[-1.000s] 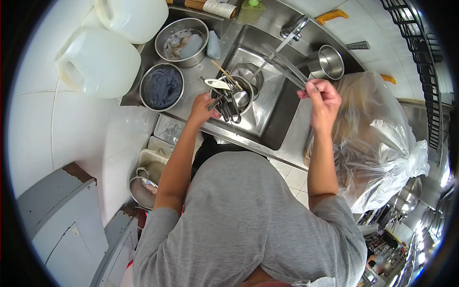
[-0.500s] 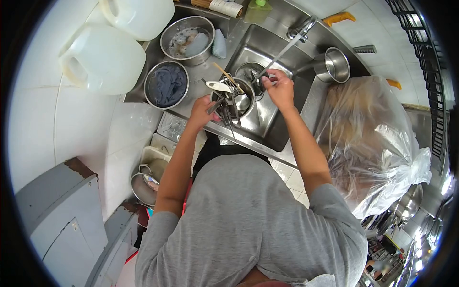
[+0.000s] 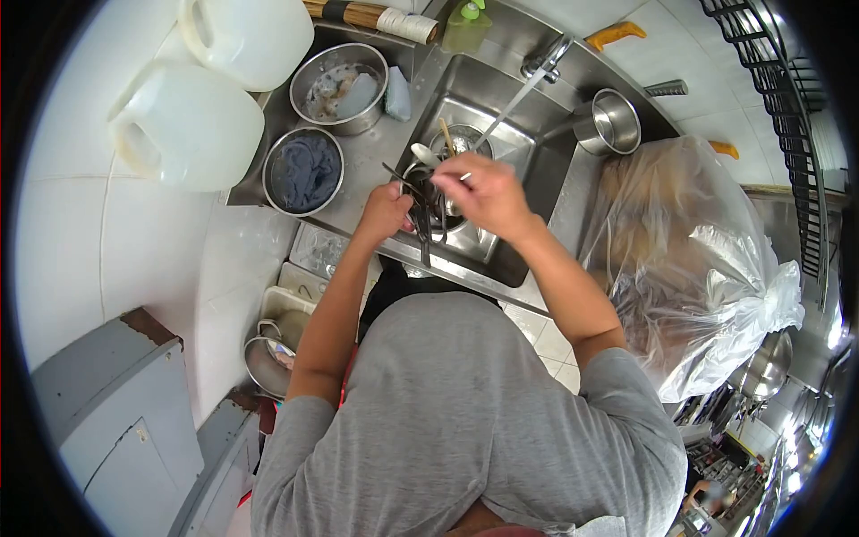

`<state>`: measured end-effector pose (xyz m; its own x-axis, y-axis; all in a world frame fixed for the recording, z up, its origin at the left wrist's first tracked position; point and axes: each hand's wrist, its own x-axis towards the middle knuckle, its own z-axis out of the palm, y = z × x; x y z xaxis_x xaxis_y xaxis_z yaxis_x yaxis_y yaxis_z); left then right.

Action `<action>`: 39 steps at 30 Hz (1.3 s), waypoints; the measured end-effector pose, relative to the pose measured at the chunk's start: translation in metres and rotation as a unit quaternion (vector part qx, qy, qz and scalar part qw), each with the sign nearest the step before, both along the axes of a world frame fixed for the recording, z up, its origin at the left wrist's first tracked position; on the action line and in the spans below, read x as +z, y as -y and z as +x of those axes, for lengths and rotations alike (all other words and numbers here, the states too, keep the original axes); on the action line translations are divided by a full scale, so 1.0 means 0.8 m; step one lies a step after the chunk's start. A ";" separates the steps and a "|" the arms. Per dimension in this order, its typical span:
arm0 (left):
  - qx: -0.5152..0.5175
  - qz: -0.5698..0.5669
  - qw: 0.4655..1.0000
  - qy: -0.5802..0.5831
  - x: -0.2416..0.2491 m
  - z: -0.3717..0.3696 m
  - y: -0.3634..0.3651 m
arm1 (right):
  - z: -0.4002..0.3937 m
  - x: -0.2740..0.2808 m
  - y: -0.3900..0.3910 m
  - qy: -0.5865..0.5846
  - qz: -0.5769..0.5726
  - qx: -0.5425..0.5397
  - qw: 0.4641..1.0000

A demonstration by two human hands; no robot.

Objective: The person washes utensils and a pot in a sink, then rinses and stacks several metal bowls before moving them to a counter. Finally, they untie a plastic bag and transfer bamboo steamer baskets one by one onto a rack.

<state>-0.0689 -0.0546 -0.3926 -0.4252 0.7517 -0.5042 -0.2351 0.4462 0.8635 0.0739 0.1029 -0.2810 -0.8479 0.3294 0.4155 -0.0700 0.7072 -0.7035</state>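
My left hand (image 3: 386,211) is closed at the left side of a metal container full of utensils, with dark handles (image 3: 423,234) sticking out beside its fingers. My right hand (image 3: 483,188) is over the container's right side, its fingers closed on a thin utensil whose tip (image 3: 465,176) shows. A white spoon (image 3: 424,155) and a wooden stick (image 3: 446,134) lean in the container, partly hidden by my right hand. Behind them, water (image 3: 510,109) runs from the faucet (image 3: 543,67) into the steel sink (image 3: 557,166).
Left of the sink are a pot with soapy water (image 3: 340,88) and a pot with dark cloth (image 3: 304,172). White jugs (image 3: 192,125) stand further left. A handled pot (image 3: 608,123) and a large plastic bag (image 3: 689,268) are at the right.
My right hand has moved left and toward me, from the running water to above the utensils. The view has shifted slightly. My left hand stays beside the container.
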 end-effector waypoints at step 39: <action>-0.064 -0.012 0.997 -0.048 0.017 0.007 -0.008 | -0.031 -0.046 -0.038 0.172 -0.046 -0.079 0.981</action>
